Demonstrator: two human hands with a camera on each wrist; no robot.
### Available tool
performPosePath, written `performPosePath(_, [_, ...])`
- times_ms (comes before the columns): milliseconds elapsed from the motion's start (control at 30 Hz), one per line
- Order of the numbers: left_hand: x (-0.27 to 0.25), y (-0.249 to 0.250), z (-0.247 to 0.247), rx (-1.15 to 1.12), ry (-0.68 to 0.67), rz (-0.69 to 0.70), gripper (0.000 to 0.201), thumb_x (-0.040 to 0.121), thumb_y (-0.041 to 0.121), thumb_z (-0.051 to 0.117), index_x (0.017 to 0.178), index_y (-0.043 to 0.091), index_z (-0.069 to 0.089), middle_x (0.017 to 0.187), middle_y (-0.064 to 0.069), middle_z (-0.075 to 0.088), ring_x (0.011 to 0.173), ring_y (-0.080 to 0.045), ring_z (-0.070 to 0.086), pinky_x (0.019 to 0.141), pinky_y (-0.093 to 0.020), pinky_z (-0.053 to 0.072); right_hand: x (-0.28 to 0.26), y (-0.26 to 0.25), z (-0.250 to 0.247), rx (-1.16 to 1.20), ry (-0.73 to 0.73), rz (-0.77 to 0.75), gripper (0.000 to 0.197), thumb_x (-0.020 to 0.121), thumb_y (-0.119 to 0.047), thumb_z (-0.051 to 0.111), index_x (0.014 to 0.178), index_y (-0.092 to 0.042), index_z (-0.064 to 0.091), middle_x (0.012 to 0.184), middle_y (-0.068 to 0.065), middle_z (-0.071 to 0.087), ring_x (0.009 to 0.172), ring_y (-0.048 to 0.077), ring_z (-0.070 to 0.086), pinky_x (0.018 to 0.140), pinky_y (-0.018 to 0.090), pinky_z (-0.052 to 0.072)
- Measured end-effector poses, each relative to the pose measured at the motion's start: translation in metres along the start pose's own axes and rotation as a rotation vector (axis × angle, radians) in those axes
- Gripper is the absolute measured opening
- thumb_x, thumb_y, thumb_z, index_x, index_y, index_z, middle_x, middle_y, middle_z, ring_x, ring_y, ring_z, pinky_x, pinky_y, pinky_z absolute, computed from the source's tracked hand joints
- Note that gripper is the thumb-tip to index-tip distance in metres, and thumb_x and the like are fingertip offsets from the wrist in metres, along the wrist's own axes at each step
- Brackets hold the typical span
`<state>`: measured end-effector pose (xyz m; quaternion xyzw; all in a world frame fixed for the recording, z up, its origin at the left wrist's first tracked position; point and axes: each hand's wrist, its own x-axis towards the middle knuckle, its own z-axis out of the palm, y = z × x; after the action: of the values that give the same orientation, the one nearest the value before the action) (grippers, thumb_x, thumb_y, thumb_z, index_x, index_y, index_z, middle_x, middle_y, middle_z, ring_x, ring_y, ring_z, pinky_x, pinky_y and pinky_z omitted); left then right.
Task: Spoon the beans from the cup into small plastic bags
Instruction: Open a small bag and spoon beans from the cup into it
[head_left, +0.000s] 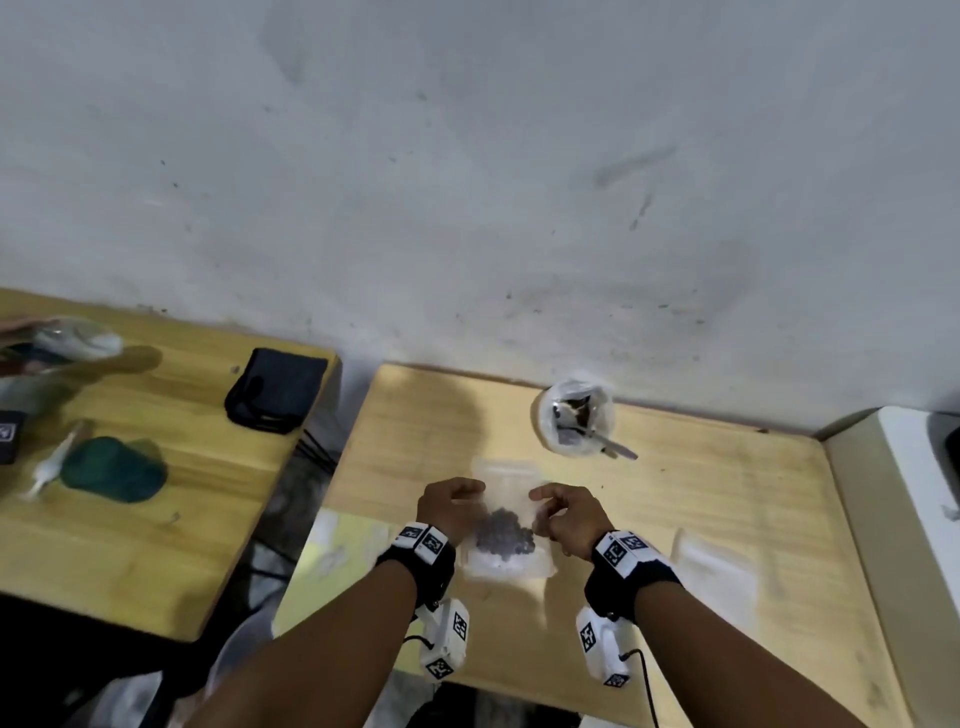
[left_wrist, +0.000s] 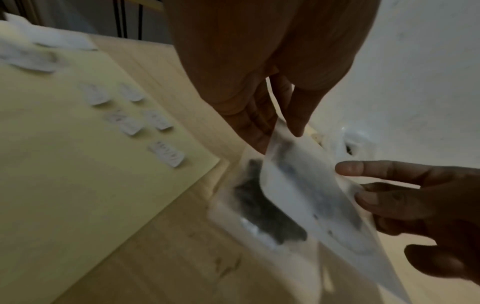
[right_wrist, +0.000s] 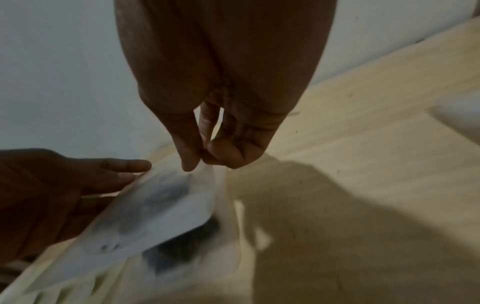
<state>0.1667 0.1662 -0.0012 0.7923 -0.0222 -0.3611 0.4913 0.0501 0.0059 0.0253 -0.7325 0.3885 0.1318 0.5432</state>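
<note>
A small clear plastic bag (head_left: 506, 530) with dark beans (head_left: 506, 532) in its lower part lies on the wooden table (head_left: 701, 493) between my hands. My left hand (head_left: 467, 491) pinches the bag's upper left edge, seen close as thumb against fingers (left_wrist: 283, 131) on the bag (left_wrist: 298, 185). My right hand (head_left: 545, 499) pinches the upper right edge (right_wrist: 200, 162) of the bag (right_wrist: 155, 205). The bag's top is lifted off the table. The white cup (head_left: 574, 415) stands near the wall with the spoon (head_left: 618, 447) resting in it.
A yellow sheet (head_left: 332, 561) with several small white labels (left_wrist: 166, 154) lies to the left. Flat plastic bags (head_left: 717, 566) lie to the right. A white appliance (head_left: 893, 493) borders the table's right edge. The neighbouring table holds a black pouch (head_left: 278, 389) and a green cloth (head_left: 117, 467).
</note>
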Motion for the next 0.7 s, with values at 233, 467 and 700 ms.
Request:
performPosePath(233, [0.005,-0.023,-0.002,0.044,0.002,-0.059,0.021,0.083,0.024,0.071,0.102,0.014,0.071,0.107,-0.008,0.069,0.102,-0.027,0.064,0.090,-0.047,0.054,0.009,0.015,0.033,-0.130,-0.044,0.007,0.057,0.075,-0.025,0.081,0.127,-0.025,0.059,0.111,0.000,0.060,0.099,0.015,0.059,0.087,0.020,0.045])
performPosePath(467, [0.008,-0.002,0.008,0.346,0.123,0.184,0.020,0.086,0.027,0.064,0.106,0.023,0.064,0.115,0.000,0.050,0.093,-0.022,0.060,0.087,-0.031,0.049,-0.008,0.037,0.006,0.027,0.181,-0.055,0.029,0.075,-0.009,0.076,0.091,-0.032,0.067,0.104,-0.004,0.066,0.094,0.013,0.062,0.069,0.010,0.045])
performPosePath(700, [-0.007,0.032,0.098,0.400,-0.224,0.297,0.010,0.086,0.022,0.064,0.095,0.019,0.068,0.095,0.002,0.064,0.084,-0.015,0.059,0.078,-0.024,0.046,-0.045,0.090,-0.071,0.155,0.479,0.074,0.016,0.079,0.000,0.071,0.071,-0.011,0.062,0.080,-0.015,0.065,0.089,0.018,0.062,0.079,0.024,0.043])
